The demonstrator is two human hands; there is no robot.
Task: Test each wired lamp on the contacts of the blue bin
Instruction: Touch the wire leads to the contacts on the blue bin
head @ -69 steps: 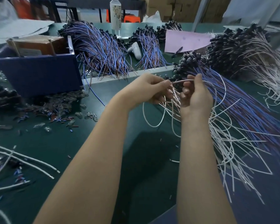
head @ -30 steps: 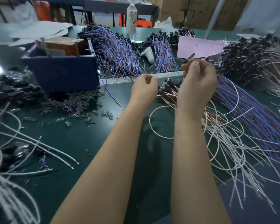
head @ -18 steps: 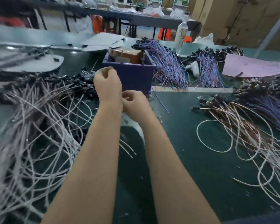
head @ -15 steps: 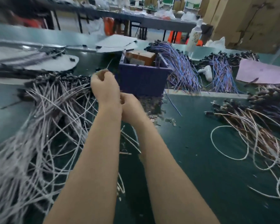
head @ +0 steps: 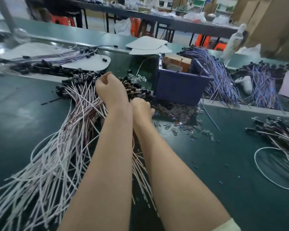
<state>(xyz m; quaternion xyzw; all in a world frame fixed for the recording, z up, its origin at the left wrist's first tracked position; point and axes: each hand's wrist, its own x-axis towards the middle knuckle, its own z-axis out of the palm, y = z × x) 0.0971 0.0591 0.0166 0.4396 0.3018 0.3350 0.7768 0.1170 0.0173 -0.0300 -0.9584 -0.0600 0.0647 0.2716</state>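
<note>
left hand point(head: 112, 90): fingers curled over the wired lamps point(head: 60, 147), grip hidden tbh
right hand point(head: 141, 108): curled too, can't tell what's in it
blue bin point(head: 178, 87): near, off to the right

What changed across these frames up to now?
Both hands moved left, from the right pile of white-wired lamps past the blue bin to the left pile. The left hand now sits over its lamp heads, the right hand beside it; whether they hold anything is hidden. Bin and piles stayed put.

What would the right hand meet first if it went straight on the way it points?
The right hand would probably meet the black lamp heads first; the blue bin lies further right. Depth unclear.
</note>
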